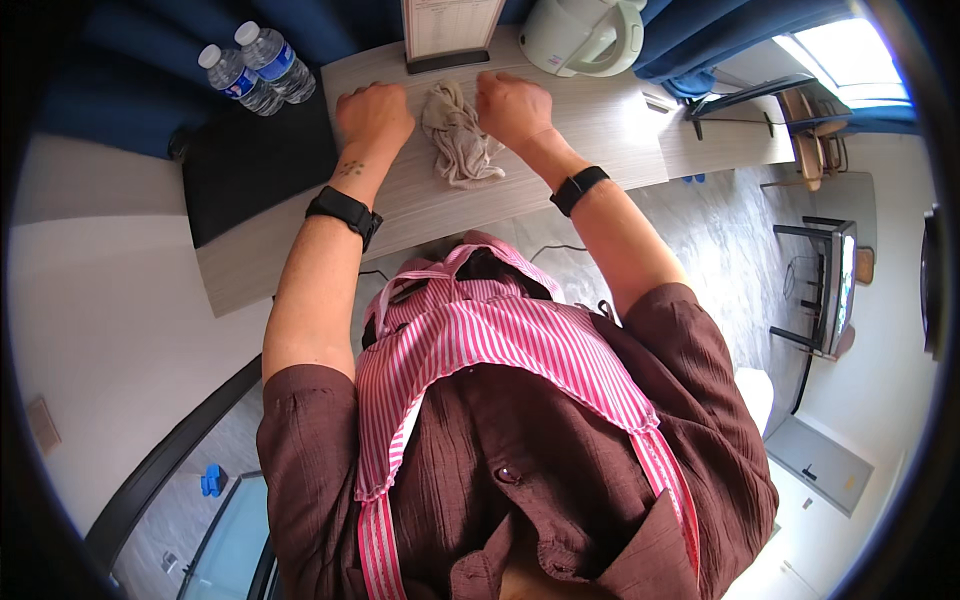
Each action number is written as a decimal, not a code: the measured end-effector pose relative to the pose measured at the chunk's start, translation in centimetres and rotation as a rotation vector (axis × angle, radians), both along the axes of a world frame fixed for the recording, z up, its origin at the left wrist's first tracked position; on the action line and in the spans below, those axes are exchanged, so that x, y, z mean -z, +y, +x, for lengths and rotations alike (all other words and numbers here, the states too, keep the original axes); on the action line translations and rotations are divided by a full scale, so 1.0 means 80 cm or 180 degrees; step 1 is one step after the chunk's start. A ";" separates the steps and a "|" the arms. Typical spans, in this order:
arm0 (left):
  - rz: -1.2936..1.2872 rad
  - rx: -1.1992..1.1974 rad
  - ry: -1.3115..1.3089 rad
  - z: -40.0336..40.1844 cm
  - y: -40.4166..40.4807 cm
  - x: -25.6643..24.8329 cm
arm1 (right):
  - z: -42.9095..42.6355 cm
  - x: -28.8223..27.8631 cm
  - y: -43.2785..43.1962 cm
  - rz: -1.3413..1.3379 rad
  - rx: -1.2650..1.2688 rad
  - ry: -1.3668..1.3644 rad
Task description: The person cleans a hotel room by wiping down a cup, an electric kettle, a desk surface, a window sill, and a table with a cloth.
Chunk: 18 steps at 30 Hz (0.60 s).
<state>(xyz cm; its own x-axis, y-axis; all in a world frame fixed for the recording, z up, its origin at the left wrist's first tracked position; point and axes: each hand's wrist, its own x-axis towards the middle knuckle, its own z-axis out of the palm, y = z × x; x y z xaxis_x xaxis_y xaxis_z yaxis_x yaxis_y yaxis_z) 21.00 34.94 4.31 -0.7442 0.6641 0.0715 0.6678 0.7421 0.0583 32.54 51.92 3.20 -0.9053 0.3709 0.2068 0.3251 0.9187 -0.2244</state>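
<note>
A crumpled beige cloth [459, 139] lies on the pale wood-grain desk [600, 142], between my two fists. My left hand [375, 112] is curled closed on the cloth's left side, with a gap of bare desk between them. On the other side, close against the cloth's right edge, my right hand [514, 107] is closed too. Nothing shows in either fist, though the undersides of the fingers are hidden.
Two water bottles [274, 64] stand on a black mat [259, 176] at the left. Behind the cloth is a framed sign [450, 34] bearing writing. A pale electric kettle [577, 37] stands back right, before blue curtains [690, 34]. Cables cross the floor below.
</note>
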 end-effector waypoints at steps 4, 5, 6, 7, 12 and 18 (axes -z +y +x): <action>-0.0030 0.0127 -0.0275 0.008 0.011 0.008 | 0.003 0.024 0.032 -0.0490 0.1092 -0.0791; 0.0002 0.0205 -0.0319 0.010 0.016 0.012 | 0.003 0.025 0.039 -0.0745 0.1281 -0.0738; 0.0019 0.0273 -0.0372 0.013 0.018 0.015 | 0.005 0.023 0.041 -0.1012 0.1459 -0.0694; 0.0173 0.0333 -0.0440 0.016 0.020 0.019 | 0.006 0.022 0.043 -0.1277 0.1636 -0.0648; 0.0512 0.0501 -0.0784 0.039 0.035 0.012 | 0.002 0.019 0.037 -0.1287 0.1716 -0.0552; 0.0824 0.0547 -0.0477 0.039 0.040 0.013 | 0.004 0.048 0.013 -0.0842 0.0922 0.0206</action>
<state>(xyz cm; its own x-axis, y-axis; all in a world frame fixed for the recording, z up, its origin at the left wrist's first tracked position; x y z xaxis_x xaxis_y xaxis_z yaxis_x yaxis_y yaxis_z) 24.14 38.12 3.27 -0.6380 0.7548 0.1524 0.7515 0.5672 0.3369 32.85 52.94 -0.66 -0.7435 0.6572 0.1231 0.5399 0.6987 -0.4695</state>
